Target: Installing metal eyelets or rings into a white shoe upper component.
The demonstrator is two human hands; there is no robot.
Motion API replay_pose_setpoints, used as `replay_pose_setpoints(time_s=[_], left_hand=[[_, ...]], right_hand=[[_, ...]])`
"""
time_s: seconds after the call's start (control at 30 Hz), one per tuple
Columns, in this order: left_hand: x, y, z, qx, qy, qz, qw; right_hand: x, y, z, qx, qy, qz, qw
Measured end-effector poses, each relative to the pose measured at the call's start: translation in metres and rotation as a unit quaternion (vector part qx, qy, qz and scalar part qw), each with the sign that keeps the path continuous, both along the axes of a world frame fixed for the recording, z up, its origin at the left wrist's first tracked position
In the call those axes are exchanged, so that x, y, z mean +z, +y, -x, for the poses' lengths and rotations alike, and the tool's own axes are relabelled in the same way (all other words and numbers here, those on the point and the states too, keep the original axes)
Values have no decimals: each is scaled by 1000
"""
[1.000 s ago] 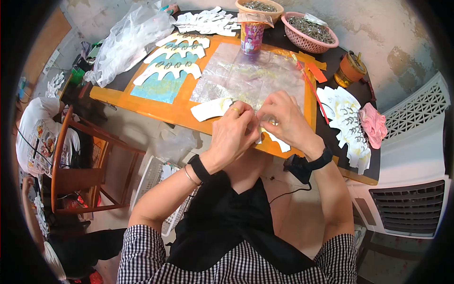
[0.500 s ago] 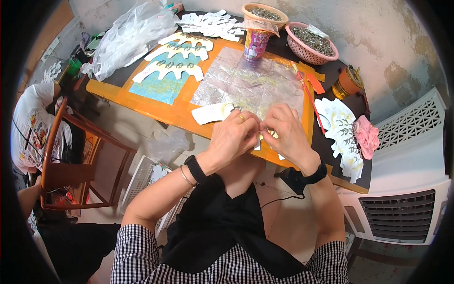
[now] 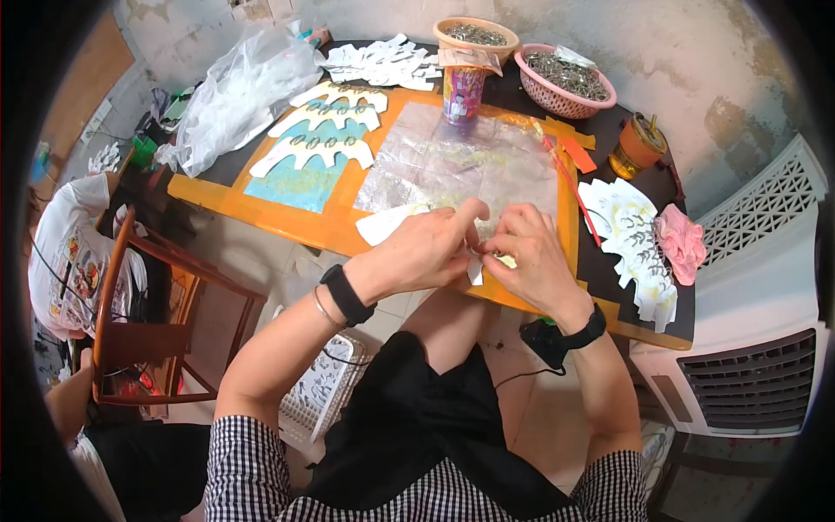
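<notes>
Over the front edge of the table, my left hand (image 3: 428,246) and my right hand (image 3: 531,265) meet with fingers pinched together. A white cut piece with yellow glue-like patches (image 3: 383,224) sticks out left of my left hand, and part of it shows between and below the fingers. Both hands grip it; whatever small part lies between the fingertips is hidden. Beyond them lies a clear plastic sheet (image 3: 417,157) smeared with yellow. To the left, scalloped white pieces (image 3: 317,150) bearing metal rings lie in rows on a blue sheet (image 3: 296,187).
Metal rings fill a pink basket (image 3: 570,100) and an orange bowl (image 3: 477,35). Nearby stand a purple cup (image 3: 463,96) and an amber jar (image 3: 639,148). A red stick (image 3: 570,183), fanned white pieces (image 3: 628,226) and pink cloth (image 3: 680,244) lie right. Another person (image 3: 83,252) sits left by a wooden chair (image 3: 143,339).
My left hand's index finger has lifted and bent higher above the pinch. Both hands stay together at the table edge, and the whole view has shifted slightly.
</notes>
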State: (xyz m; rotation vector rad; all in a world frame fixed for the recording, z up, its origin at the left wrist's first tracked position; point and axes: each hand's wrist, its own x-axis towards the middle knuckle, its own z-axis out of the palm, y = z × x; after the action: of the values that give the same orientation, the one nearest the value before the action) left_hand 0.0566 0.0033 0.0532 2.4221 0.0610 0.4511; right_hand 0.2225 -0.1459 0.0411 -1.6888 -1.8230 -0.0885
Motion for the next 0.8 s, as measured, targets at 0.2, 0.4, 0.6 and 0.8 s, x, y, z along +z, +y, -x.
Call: replay_pose_setpoints(time_s=[0.2, 0.4, 0.6, 0.8], left_hand=[[-4, 11, -17, -4, 33, -51, 998], [1, -3, -20, 42, 77, -95, 992], [-11, -31, -7, 84, 12, -181, 980], [-24, -33, 0, 129, -31, -85, 988]], right_hand=[[-7, -2, 0, -20, 6, -8, 1000], [-11, -1, -1, -29, 34, 9, 999], [-15, 0, -3, -27, 26, -7, 999], [-4, 2, -3, -14, 23, 25, 999]])
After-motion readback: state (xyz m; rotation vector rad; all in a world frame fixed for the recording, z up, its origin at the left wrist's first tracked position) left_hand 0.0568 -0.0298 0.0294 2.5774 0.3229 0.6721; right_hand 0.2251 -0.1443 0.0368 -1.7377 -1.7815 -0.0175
